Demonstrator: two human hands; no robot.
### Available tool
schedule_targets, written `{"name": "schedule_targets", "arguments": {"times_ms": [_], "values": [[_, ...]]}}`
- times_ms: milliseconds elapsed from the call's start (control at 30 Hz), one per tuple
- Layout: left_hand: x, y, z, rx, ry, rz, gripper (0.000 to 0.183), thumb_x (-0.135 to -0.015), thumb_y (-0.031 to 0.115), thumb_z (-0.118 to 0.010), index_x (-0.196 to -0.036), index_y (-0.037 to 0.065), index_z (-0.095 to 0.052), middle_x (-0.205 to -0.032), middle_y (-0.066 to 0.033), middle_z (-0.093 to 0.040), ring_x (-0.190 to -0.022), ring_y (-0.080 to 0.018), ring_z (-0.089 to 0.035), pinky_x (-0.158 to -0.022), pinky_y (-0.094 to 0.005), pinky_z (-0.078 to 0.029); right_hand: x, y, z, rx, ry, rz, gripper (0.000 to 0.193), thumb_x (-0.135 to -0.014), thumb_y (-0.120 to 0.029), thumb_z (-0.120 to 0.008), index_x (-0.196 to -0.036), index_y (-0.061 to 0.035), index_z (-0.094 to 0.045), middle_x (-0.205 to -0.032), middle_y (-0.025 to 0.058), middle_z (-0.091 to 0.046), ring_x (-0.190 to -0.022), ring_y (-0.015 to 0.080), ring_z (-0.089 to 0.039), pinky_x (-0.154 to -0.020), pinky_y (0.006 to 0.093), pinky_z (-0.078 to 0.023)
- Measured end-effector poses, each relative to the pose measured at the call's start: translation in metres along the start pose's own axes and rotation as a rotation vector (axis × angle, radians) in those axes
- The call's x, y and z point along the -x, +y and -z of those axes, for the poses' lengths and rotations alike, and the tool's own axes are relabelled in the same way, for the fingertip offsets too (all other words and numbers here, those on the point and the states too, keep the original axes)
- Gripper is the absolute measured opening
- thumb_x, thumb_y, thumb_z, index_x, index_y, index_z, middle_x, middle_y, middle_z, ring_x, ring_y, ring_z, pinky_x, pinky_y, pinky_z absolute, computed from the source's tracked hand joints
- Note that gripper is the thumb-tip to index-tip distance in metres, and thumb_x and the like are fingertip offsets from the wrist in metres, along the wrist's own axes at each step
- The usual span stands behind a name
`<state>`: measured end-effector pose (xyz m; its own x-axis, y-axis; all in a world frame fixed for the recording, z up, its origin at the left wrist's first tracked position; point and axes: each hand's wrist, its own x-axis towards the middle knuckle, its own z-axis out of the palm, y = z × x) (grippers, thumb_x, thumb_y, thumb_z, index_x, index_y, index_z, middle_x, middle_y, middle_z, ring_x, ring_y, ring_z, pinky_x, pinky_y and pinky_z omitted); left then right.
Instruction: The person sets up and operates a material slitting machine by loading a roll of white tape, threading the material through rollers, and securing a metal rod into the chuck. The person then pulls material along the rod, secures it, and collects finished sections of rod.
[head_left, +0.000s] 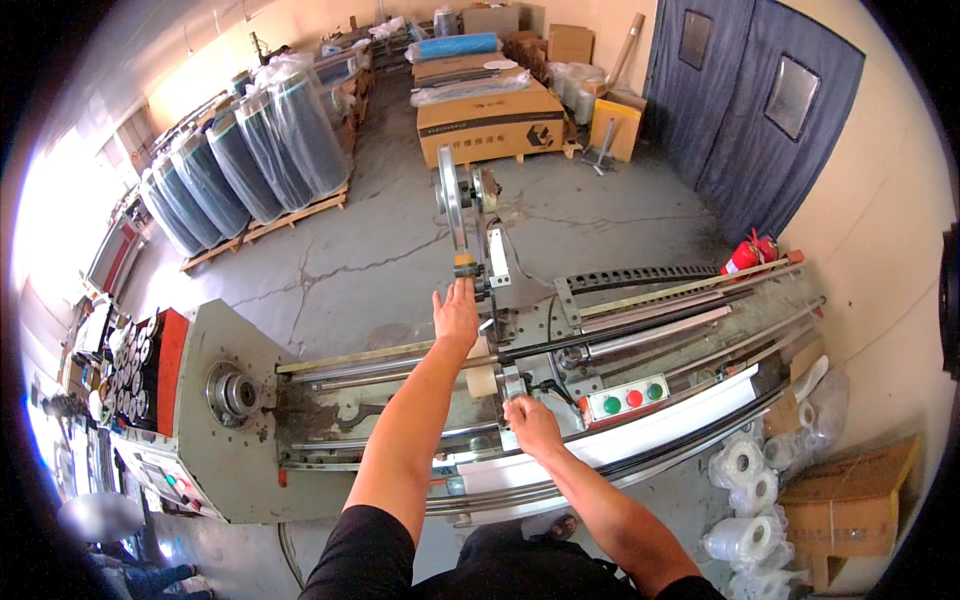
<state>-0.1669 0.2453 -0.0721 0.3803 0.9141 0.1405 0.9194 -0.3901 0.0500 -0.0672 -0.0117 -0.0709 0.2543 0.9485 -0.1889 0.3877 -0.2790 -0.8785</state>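
Bright metal rims the wheel (454,215), which stands beyond the button panel (627,401) and to its left. Your left hand (457,315) reaches out on that same far-left side of the panel, its fingertips at the dark fitting (467,270) below the wheel. Its thumb is hidden, so you cannot tell from this view whether the hand is clamped on anything. Your right hand (534,428) is just left of the panel, fingers bent against a metal fitting (513,382); how firmly they close around it does not show either.

Expect the wheel and its mount to feel heavy and stiff, with no give. The smooth rim is likely slippery and a poor hold, so take the wheel low, at the dark fitting. The metal fitting left of the panel looks hard and sturdy; wrap your fingers fully around it. Keep your knuckles off the pale roller (481,382), also left of the panel, since it may turn.
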Motion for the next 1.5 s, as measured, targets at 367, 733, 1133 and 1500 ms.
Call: {"name": "schedule_targets", "arguments": {"times_ms": [367,733,1133,1500], "values": [[-0.009,0.002,-0.009,-0.056,-0.024,0.013,0.059,-0.104,0.011,-0.052,-0.161,0.010,-0.041,-0.161,-0.0041,-0.047,-0.147,-0.0213,-0.051,-0.127,-0.0575,-0.029,0.037,0.000,0.004,-0.002,-0.004,-0.023,0.037,-0.107,-0.039,-0.060,-0.098,-0.0043,-0.071,-0.087,0.0155,-0.075,-0.083,0.0382,-0.073,-0.076,0.0485,-0.055],[-0.011,0.007,-0.018,-0.051,-0.021,0.004,0.059,-0.102,0.013,-0.056,-0.159,0.012,-0.042,-0.158,-0.0042,-0.049,-0.146,-0.0212,-0.053,-0.125,-0.0579,-0.033,0.067,-0.005,0.023,-0.038,-0.026,-0.050,0.039,-0.107,-0.038,-0.059,-0.096,-0.0028,-0.069,-0.083,0.0164,-0.074,-0.081,0.0386,-0.072,-0.074,0.0484,-0.054],[-0.011,-0.002,-0.024,-0.014,-0.060,-0.005,0.078,-0.096,0.010,-0.065,-0.166,0.012,-0.031,-0.167,-0.0063,-0.039,-0.146,-0.0263,-0.053,-0.124,-0.0553,-0.036,0.114,-0.006,0.024,-0.056,0.014,-0.056,0.037,-0.107,-0.036,-0.062,-0.096,-0.0015,-0.069,-0.084,0.0187,-0.072,-0.079,0.0374,-0.070,-0.074,0.0462,-0.054],[0.032,-0.017,-0.025,0.395,0.022,-0.058,0.080,-0.088,0.000,-0.066,-0.162,0.011,-0.037,-0.165,-0.0141,-0.042,-0.142,-0.0368,-0.054,-0.115,-0.0469,-0.048,0.169,-0.009,0.025,-0.097,0.012,-0.065,0.036,-0.106,-0.035,-0.063,-0.096,-0.0006,-0.066,-0.077,0.0182,-0.068,-0.070,0.0358,-0.065,-0.069,0.0454,-0.051]]}}
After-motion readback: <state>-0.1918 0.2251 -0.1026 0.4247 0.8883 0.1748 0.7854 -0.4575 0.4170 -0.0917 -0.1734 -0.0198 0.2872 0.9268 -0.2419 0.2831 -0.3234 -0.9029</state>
